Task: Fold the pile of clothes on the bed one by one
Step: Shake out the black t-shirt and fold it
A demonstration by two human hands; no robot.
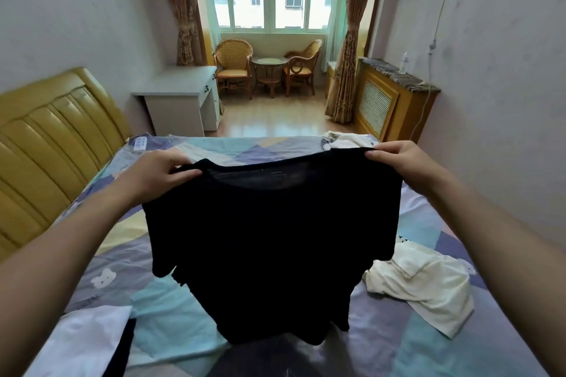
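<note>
Black short-sleeved cotton T-shirt (272, 242) hangs in front of me over the bed, held up by its shoulders — my left hand (159, 176) pinches the left shoulder, my right hand (398, 162) pinches the right, and the hem brushes the patchwork bed sheet in blue, lilac and cream (171, 324). A yellow padded headboard (52, 150) runs along the left; beyond the bed stand a white desk (180, 101), two wicker chairs (234, 66) with a small round table, and a curtained window. A crumpled cream garment (428, 291) lies to the right, a white folded piece (82, 343) is cut off at the lower left, and the shirt hides the sheet behind it. The neck label is too small to read.
</note>
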